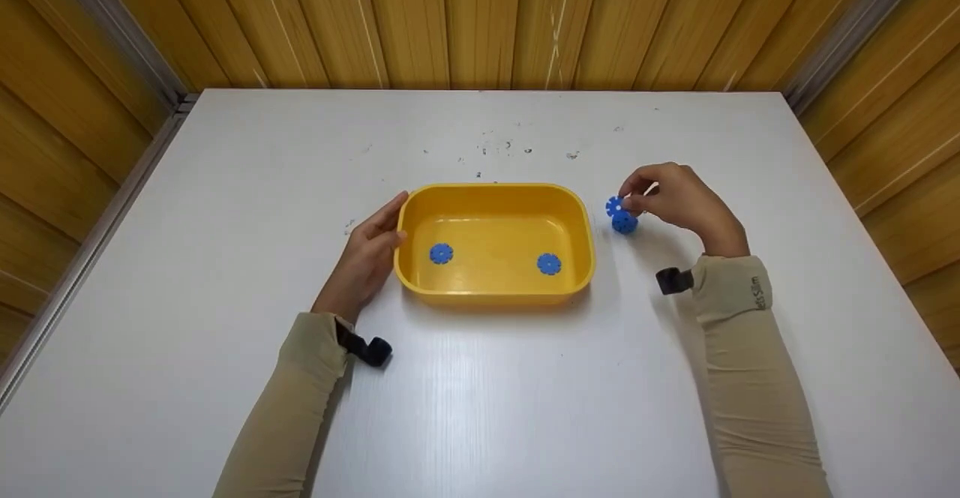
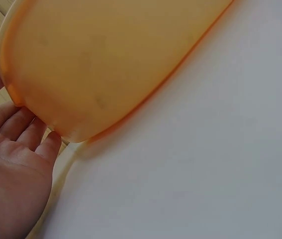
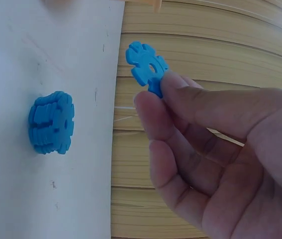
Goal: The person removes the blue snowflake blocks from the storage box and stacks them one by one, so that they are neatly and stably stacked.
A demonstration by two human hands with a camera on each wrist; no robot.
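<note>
A yellow plastic tub (image 1: 495,299) sits in the middle of the white table. My left hand (image 1: 371,250) holds it at its left end, thumb at the rim and fingers (image 2: 19,122) against the outer wall. Two blue notched discs lie apart on the tub's floor, one on the left (image 1: 441,253) and one on the right (image 1: 549,264). Right of the tub, my right hand (image 1: 679,198) pinches another blue notched disc (image 3: 145,64) between thumb and forefinger. Close below it stands a short stack of blue notched discs (image 3: 53,122) on the table.
The white table (image 1: 480,400) has dark scuff marks (image 1: 508,145) behind the tub. Yellow wood-look panels (image 1: 480,25) rise beyond its back edge and at both sides. A small black camera (image 1: 675,280) is worn at the right wrist, and another (image 1: 371,349) at the left.
</note>
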